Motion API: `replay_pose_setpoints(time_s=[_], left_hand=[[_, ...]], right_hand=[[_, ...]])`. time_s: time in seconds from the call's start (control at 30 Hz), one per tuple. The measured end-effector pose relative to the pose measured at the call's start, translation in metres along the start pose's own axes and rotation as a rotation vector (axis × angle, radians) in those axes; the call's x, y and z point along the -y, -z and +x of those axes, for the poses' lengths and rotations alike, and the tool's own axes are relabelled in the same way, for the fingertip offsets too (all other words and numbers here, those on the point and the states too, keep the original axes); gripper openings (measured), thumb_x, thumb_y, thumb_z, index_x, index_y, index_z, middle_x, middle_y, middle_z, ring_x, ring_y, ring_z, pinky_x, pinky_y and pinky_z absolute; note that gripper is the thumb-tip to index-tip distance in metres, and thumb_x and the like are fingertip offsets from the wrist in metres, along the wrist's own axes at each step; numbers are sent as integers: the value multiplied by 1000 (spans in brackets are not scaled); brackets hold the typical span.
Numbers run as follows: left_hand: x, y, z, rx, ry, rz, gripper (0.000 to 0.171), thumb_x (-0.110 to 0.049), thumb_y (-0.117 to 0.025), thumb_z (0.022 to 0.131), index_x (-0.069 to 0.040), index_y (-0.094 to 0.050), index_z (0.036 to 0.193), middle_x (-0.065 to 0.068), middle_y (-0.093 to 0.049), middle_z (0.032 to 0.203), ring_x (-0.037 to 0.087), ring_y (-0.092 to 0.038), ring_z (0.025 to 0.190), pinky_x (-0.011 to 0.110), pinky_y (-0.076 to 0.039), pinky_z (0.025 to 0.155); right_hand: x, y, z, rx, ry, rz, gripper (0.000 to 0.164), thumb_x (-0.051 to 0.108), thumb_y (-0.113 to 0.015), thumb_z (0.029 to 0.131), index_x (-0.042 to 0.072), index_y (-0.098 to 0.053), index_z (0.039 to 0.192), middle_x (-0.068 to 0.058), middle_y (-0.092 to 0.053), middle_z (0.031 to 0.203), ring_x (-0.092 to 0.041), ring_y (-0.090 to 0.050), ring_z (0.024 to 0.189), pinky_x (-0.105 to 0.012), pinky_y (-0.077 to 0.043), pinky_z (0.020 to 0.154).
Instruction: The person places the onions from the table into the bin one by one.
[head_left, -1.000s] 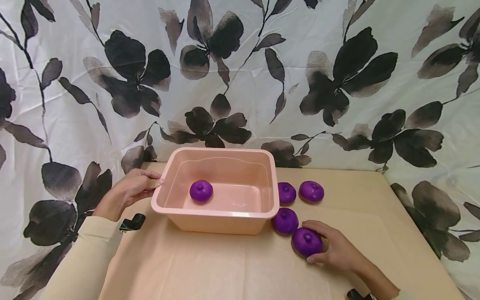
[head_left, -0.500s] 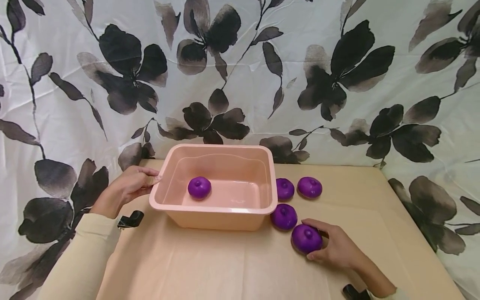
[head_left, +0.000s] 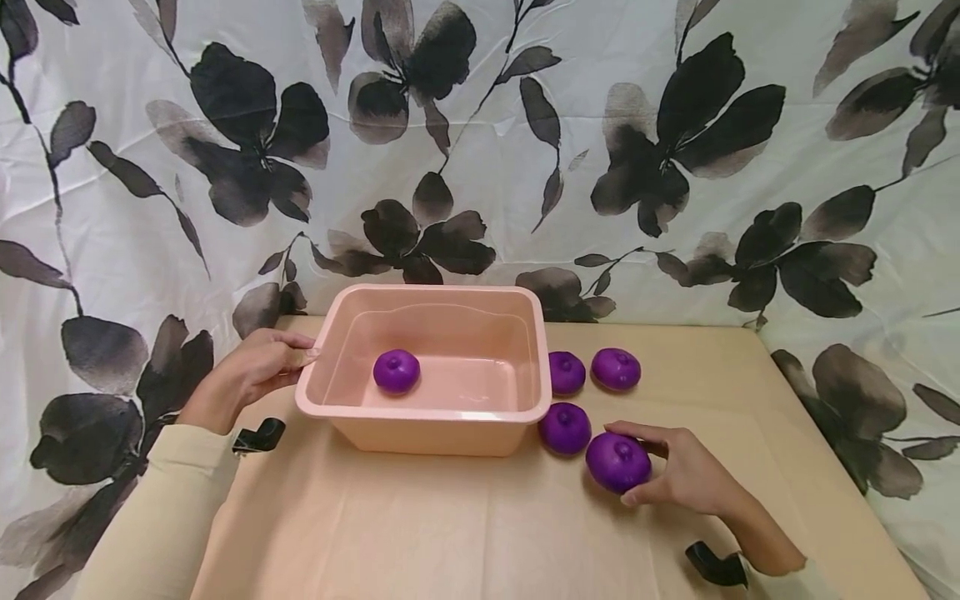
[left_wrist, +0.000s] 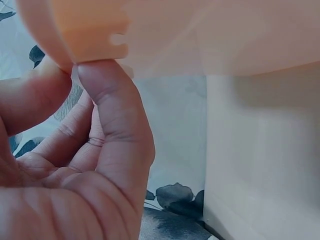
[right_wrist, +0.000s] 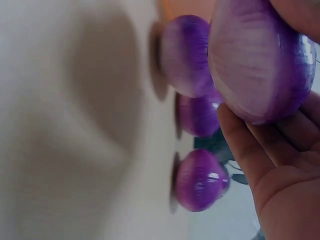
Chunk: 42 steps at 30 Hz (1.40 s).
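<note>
My left hand (head_left: 258,372) pinches the left rim of a pink plastic tub (head_left: 427,429) between thumb and fingers; the left wrist view shows the thumb under the tub's rim (left_wrist: 95,35). One purple onion (head_left: 397,372) sits inside the tub, left of its middle. With thumb and fingers my right hand (head_left: 690,471) grips another purple onion (head_left: 618,463), and in the right wrist view this held onion (right_wrist: 260,65) appears raised off the table. Close by, a loose onion (head_left: 565,428) lies against the tub's front right corner.
Two more onions, a nearer one (head_left: 566,372) partly hidden by the tub and a farther one (head_left: 616,368), lie right of the tub. The beige table (head_left: 420,533) ends at a floral cloth (head_left: 525,167) behind.
My right hand has lifted the gripped onion slightly, moving it away from the neighbouring one. The left hand keeps its pinch on the tub. The head view has shifted a little.
</note>
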<state>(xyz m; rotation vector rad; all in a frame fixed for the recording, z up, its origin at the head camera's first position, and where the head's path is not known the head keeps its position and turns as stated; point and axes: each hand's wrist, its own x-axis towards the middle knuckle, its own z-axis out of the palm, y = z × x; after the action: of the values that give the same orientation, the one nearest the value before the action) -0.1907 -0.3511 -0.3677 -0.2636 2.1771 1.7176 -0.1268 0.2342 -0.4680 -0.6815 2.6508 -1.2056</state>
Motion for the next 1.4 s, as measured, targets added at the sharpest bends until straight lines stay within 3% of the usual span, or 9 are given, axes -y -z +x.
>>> replay_pose_setpoints(time_s=[0.17,0.4,1.0,1.4], left_hand=[[0,3,1,-10,2,11,33,-3,-63,101,10,-60,131,-7,-67,87,4,-67,80,21,-61,76],[0,1,0,-3,1,-22,16,0,-63,99,-4,-72,111,-7,-68,86,4,-67,79,21,-61,74],[-1,-1,2,-17,3,-2,29,-1,-62,100,8,-65,127,-7,-68,86,4,-67,79,22,-61,75],[-3,-5,-1,-40,-4,24,28,-3,-63,100,8,-66,126,-6,-67,86,6,-66,79,22,-62,75]], right_hand=[[7,9,3,5,39,54,80,23,-100,64,21,-68,137,-3,-73,133,7,-61,120,-16,-51,100],[19,19,7,14,116,74,82,19,-101,63,16,-67,138,-3,-74,132,6,-62,121,-15,-50,101],[56,42,33,47,229,18,83,27,-102,61,16,-69,136,5,-74,130,4,-60,121,-21,-55,97],[83,53,52,73,322,-25,84,27,-102,59,19,-69,136,-1,-74,130,-4,-61,121,-26,-55,98]])
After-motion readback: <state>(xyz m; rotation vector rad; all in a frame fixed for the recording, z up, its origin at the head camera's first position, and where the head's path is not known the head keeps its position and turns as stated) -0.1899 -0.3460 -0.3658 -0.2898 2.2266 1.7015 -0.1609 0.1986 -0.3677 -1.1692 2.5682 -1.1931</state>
